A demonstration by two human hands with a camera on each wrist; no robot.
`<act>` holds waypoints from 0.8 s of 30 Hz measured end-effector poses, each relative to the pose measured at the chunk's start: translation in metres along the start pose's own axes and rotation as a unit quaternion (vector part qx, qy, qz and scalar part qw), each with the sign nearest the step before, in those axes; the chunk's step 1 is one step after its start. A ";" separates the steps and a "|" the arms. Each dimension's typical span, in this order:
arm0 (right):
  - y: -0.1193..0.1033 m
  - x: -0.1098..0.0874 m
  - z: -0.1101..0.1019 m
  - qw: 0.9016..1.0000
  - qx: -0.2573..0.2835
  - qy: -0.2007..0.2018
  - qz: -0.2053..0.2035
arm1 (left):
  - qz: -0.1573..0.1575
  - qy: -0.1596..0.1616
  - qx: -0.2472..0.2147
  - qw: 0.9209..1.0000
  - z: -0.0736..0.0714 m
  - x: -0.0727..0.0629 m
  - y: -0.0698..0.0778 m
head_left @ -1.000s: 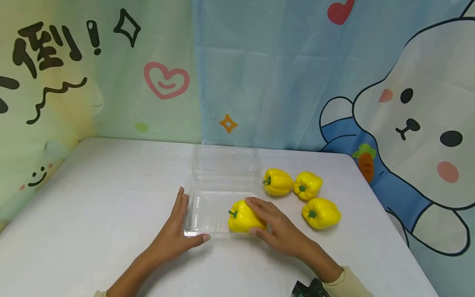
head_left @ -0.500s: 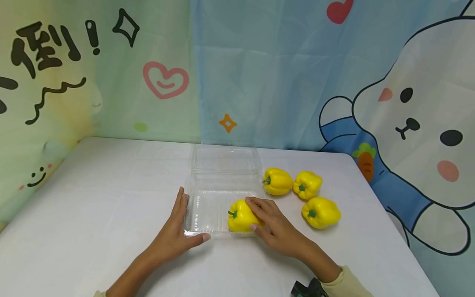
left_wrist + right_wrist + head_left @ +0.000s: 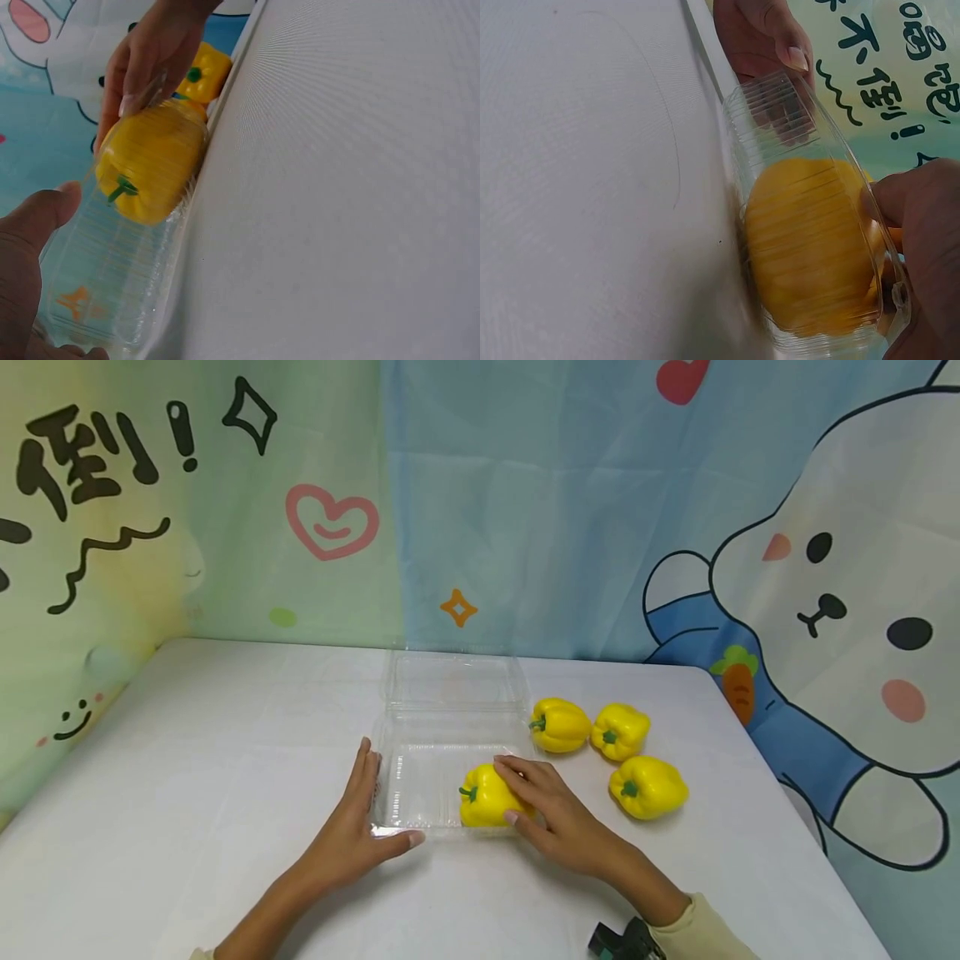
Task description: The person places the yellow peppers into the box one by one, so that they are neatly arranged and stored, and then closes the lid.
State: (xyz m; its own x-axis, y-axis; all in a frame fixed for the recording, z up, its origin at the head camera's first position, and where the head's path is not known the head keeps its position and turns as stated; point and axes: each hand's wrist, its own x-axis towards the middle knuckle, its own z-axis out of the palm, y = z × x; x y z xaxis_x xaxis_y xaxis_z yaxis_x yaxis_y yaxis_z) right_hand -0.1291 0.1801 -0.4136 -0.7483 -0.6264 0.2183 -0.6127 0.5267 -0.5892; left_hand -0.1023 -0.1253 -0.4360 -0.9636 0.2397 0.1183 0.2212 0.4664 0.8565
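Observation:
A clear plastic clamshell box [image 3: 423, 781] lies on the white table, its lid [image 3: 457, 682] folded back away from me. One yellow bell pepper [image 3: 482, 799] sits in the front right corner of the tray, stem toward the left. My right hand [image 3: 566, 822] holds this pepper from the right, with the thumb low at the front and the fingers over the far side. Against the tray's left wall rests my left hand [image 3: 345, 839], fingers straight and thumb along the front edge. The left wrist view shows the pepper [image 3: 150, 165] through the clear wall.
Three more yellow bell peppers stand right of the box: one pepper [image 3: 561, 725] close to it, a second pepper [image 3: 621, 732] beside that, and a third pepper [image 3: 648, 788] nearer me. A printed cloth backdrop [image 3: 525, 527] hangs behind the table [image 3: 225, 735].
Both hands and the pepper in the tray keep nearly the same places. The whole head view has shifted very slightly.

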 end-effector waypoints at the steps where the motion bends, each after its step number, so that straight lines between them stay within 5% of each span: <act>1: 0.000 0.000 0.000 1.000 0.000 0.000 0.001 | 0.000 0.001 0.000 1.000 0.000 0.000 0.000; 24: 0.001 -0.001 -0.002 0.998 0.049 0.017 0.027 | 0.009 0.004 -0.002 1.000 0.000 0.000 -0.001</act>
State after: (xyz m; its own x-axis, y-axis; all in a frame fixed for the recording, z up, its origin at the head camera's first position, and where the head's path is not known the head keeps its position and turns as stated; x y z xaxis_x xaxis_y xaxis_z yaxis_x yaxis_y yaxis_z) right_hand -0.1297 0.1821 -0.4128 -0.7891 -0.5774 0.2095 -0.5444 0.4994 -0.6740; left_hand -0.1028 -0.1256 -0.4366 -0.9610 0.2400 0.1374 0.2369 0.4581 0.8568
